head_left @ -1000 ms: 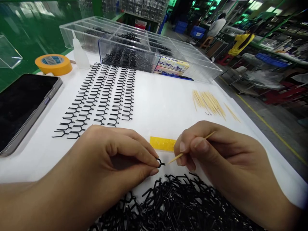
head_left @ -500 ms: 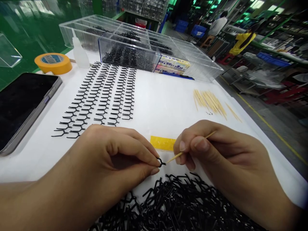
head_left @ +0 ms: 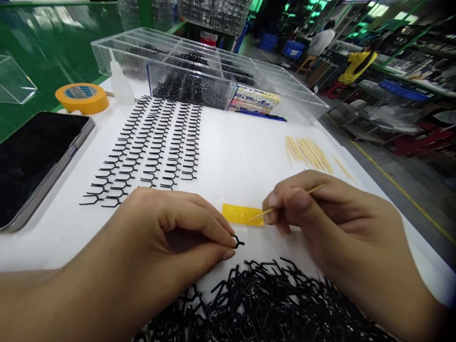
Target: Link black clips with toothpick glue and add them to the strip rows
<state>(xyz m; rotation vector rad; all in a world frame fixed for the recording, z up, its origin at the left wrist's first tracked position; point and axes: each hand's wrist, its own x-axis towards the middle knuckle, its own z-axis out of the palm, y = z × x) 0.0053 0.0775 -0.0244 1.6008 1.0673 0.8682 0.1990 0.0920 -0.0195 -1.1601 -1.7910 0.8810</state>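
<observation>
Between thumb and fingertips, my left hand [head_left: 167, 232] pinches a small black Y-shaped piece [head_left: 239, 242], its stem pointing right. My right hand [head_left: 320, 223] is closed on a wooden toothpick [head_left: 285, 204], whose tip is over the yellow tape strip [head_left: 238, 213] on the white table. Whether the tip touches the tape I cannot tell. Below both hands lies a heap of loose black forked pieces [head_left: 263, 304]. Several columns of the same black pieces [head_left: 153, 147] are laid out on the left of the table.
A phone [head_left: 39, 161], an orange tape roll [head_left: 81, 98] and a white squeeze bottle [head_left: 121, 83] are at the left. Across the back stands a clear divided box [head_left: 192, 90] with black parts, small cartons [head_left: 254, 99] before it. Toothpicks [head_left: 309, 153] lie at the right; people work beyond.
The toothpick's tip has moved up and away from the black piece, onto the yellow strip, with my right hand. My left hand keeps its pinch almost in place. The view has tilted slightly.
</observation>
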